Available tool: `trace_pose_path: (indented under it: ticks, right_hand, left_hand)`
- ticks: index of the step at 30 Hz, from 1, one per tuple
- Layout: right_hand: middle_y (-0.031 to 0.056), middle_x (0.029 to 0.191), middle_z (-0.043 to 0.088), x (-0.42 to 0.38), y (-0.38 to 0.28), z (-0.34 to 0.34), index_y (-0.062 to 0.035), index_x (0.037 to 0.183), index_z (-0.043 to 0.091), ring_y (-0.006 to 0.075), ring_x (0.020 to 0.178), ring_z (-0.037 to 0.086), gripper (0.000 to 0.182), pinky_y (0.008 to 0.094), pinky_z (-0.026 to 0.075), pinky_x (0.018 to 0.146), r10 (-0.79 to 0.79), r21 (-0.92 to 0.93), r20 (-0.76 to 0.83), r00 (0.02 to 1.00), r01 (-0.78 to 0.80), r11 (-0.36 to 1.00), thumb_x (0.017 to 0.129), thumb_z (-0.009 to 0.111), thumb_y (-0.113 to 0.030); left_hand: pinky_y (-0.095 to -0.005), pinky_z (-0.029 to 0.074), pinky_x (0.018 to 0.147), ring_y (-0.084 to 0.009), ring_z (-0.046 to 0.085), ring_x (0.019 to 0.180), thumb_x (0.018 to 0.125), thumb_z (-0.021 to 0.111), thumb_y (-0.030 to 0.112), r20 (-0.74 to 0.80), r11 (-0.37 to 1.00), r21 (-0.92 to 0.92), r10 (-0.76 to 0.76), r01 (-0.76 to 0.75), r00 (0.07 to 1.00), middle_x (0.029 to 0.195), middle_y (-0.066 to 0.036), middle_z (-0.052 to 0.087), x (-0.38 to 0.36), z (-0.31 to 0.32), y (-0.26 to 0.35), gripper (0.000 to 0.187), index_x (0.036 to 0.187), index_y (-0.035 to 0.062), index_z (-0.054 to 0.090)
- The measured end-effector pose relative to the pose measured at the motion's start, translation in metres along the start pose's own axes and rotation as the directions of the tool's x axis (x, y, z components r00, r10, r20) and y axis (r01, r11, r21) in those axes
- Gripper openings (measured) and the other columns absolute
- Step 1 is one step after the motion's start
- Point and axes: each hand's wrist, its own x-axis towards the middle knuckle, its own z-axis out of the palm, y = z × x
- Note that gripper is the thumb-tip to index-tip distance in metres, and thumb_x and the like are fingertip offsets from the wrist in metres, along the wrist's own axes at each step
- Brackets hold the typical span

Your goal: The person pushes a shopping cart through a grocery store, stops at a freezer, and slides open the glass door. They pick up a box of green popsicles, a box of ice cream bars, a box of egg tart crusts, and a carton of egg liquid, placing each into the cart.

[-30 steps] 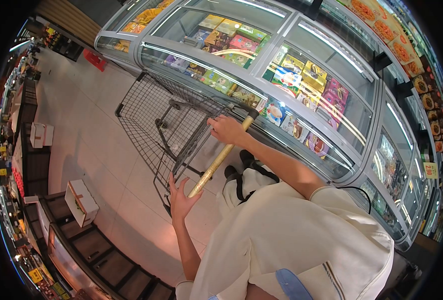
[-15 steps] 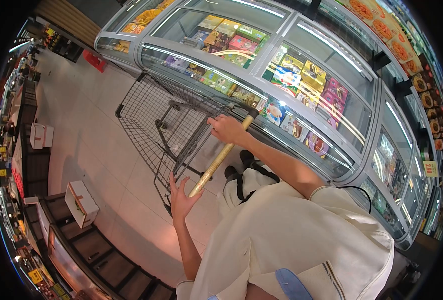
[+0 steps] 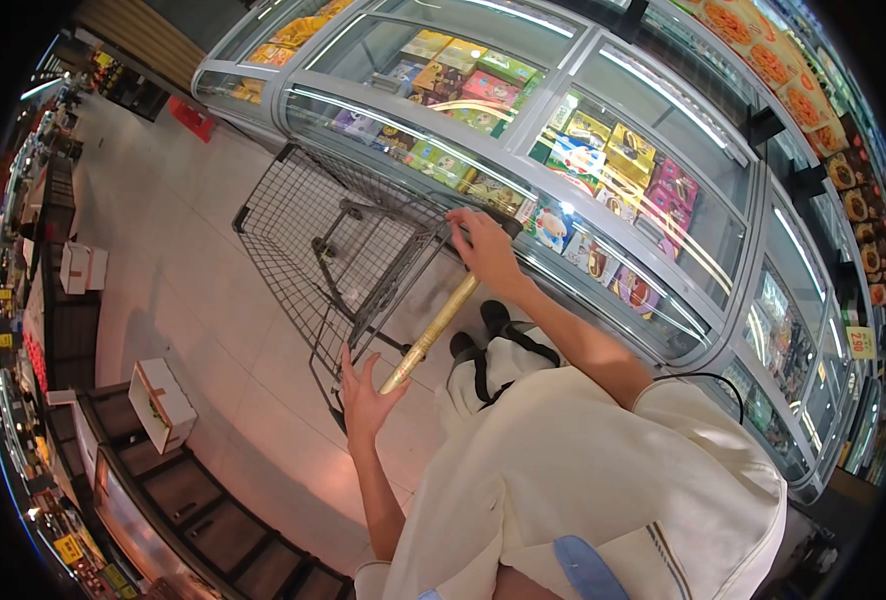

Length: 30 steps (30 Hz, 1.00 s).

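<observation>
Dark grey wire shopping cart [image 3: 333, 240] beside a long grey-framed glass-lidded freezer [image 3: 525, 140], a person's right hand [image 3: 488, 255] over the freezer-side end of the cart's straight gold handle [image 3: 434, 335], its grip impossible to tell, left hand [image 3: 367, 400] at the end away from the freezer, fingers spread
</observation>
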Motion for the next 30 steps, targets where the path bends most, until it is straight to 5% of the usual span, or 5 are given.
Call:
trace_pose_path:
  ticks: [2, 5, 11, 20, 30]
  right_hand:
    - [0.0141, 0.108, 0.067, -0.012, 0.013, -0.024, -0.0075, 0.122, 0.061, 0.0319, 0.101, 0.065, 0.027, 0.0401, 0.053, 0.086, 0.033, 0.016, -0.129, 0.991, -0.031, 0.999, 0.096, 0.062, -0.009]
    - [0.0175, 0.123, 0.062, -0.027, 0.042, -0.075, -0.0033, 0.124, 0.060, 0.0375, 0.117, 0.059, 0.030, 0.0455, 0.047, 0.103, -0.055, -0.180, -0.244, 0.968, 0.010, 0.984, 0.095, 0.062, -0.007]
    - [0.0290, 0.148, 0.041, -0.071, 0.151, -0.164, -0.0026, 0.143, 0.047, 0.0455, 0.139, 0.039, 0.050, 0.0514, 0.032, 0.115, 0.101, -0.388, -0.589, 0.802, -0.390, 0.835, 0.095, 0.059, -0.011]
    - [0.0282, 0.154, 0.035, -0.120, 0.203, -0.194, -0.0086, 0.149, 0.043, 0.0464, 0.140, 0.036, 0.058, 0.0529, 0.032, 0.116, 0.231, -0.457, -0.599, 0.766, -0.564, 0.688, 0.093, 0.060, -0.011]
    - [0.0255, 0.146, 0.041, -0.111, 0.208, -0.187, -0.0095, 0.144, 0.048, 0.0437, 0.131, 0.043, 0.051, 0.0526, 0.036, 0.111, 0.182, -0.413, -0.682, 0.708, -0.579, 0.703, 0.095, 0.061, -0.014]
  left_hand:
    - [-0.0522, 0.036, 0.115, -0.0423, 0.037, 0.144, 0.082, 0.083, 0.035, -0.082, 0.993, 0.105, 0.065, -0.057, 0.995, 0.165, -0.020, 0.023, -0.002, 0.003, 0.011, 0.062, 0.135, 0.0085, 0.062]
    - [-0.0514, 0.032, 0.117, -0.0422, 0.035, 0.145, 0.093, 0.072, 0.026, -0.242, 0.974, -0.207, 0.038, -0.090, 0.970, 0.163, -0.021, 0.028, 0.006, 0.013, 0.033, 0.048, 0.135, 0.0064, 0.061]
    - [-0.0482, 0.035, 0.114, -0.0411, 0.040, 0.141, 0.101, 0.062, 0.018, -0.257, 0.929, -0.253, 0.204, -0.269, 0.945, 0.153, -0.022, 0.041, 0.047, 0.035, 0.098, 0.034, 0.131, 0.0050, 0.063]
    - [-0.0460, 0.042, 0.108, -0.0375, 0.051, 0.131, 0.098, 0.067, 0.016, -0.120, 0.747, -0.326, 0.576, -0.580, 0.809, 0.141, -0.019, 0.053, 0.082, 0.055, 0.172, 0.030, 0.126, 0.0056, 0.066]
    - [-0.0447, 0.045, 0.105, -0.0361, 0.055, 0.127, 0.095, 0.070, 0.016, -0.049, 0.692, -0.449, 0.612, -0.565, 0.789, 0.137, -0.014, 0.057, 0.089, 0.077, 0.197, 0.029, 0.123, 0.0082, 0.069]
